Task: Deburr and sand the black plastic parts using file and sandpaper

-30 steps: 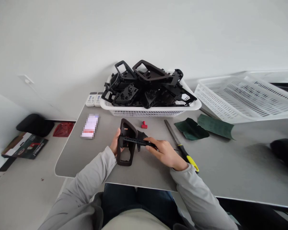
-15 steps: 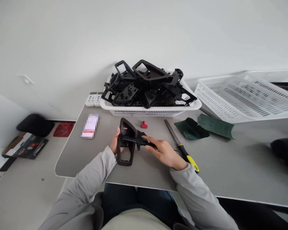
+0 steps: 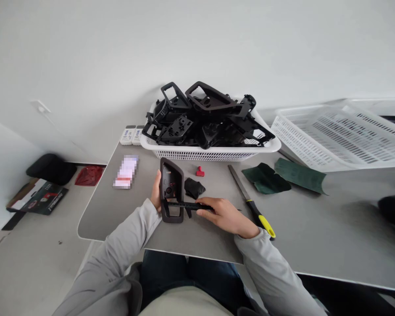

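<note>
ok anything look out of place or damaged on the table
No obvious spill or breakage. The black parts piled above the rim of the filled basket look untidy, and the left green sheet is creased, not smooth.

Hands (image 3: 228, 215), two; held frame (image 3: 169, 179), one; caliper (image 3: 186, 205), one; file (image 3: 254, 208), one; green sheets (image 3: 266, 179), two; red piece (image 3: 200, 172), one; black piece (image 3: 194, 188), one; white packs (image 3: 128, 135), two; loaded basket (image 3: 210, 152), one; desk (image 3: 315, 224), one.

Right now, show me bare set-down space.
Bare tabletop: right of the yellow-handled tool, nearer than the green sheets; between the pixelated rectangle and left sleeve. Crowded: frame to tool, with red piece, black scrap and right hand.
</note>
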Demonstrator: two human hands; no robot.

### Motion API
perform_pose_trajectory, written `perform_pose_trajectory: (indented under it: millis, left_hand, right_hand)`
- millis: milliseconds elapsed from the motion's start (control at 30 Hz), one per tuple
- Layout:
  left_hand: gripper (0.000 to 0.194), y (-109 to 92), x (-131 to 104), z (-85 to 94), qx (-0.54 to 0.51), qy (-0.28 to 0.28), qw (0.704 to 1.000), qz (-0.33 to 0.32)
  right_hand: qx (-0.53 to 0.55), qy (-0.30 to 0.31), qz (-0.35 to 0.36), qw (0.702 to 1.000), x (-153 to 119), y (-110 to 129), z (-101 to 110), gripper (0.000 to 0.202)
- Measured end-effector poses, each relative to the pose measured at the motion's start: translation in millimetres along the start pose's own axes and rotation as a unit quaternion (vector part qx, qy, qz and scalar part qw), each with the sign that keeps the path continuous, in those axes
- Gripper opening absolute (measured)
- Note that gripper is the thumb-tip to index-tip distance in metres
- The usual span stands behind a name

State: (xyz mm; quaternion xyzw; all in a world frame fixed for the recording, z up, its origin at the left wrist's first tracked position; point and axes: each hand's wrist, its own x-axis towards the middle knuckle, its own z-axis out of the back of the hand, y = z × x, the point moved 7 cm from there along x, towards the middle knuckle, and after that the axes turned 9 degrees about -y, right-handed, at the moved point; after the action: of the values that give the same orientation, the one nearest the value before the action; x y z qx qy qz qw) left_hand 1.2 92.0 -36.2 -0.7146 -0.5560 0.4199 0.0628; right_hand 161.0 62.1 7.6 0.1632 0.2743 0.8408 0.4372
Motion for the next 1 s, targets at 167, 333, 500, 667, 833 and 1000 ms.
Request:
perform_pose_trajectory:
  millis: [167,333,500,667,833,1000]
  left_hand:
    - [0.049,-7,4,-0.9,-0.011,0.006,0.999,-0.041]
    - [0.048,-6,4,2.0,-0.005,-0.012,0.999,-0.039]
    - [0.051,-3,2,-0.4,0.017,0.009,0.999,-0.029]
    - [0.051,-5,2,-0.4,0.005,0.003,1.000,-0.030]
    - [0.052,-4,3,0.2,-0.006,0.009,1.000,-0.020]
    - [0.055,-3,2,-1.2,0.003,0.009,1.000,-0.019]
  right_hand:
    - [0.060,0.026,0.027,0.997,-5,9,-3,0.034]
    - [0.084,0.047,0.020,0.995,-7,8,-7,0.041]
    - [0.053,0.068,0.012,0.996,-7,7,-16,0.045]
    - [0.012,0.048,0.000,0.999,-8,7,-16,0.041]
    - [0.022,0.049,0.017,0.998,-9,11,-15,0.034]
    - [0.060,0.065,0.041,0.995,-10,16,-17,0.034]
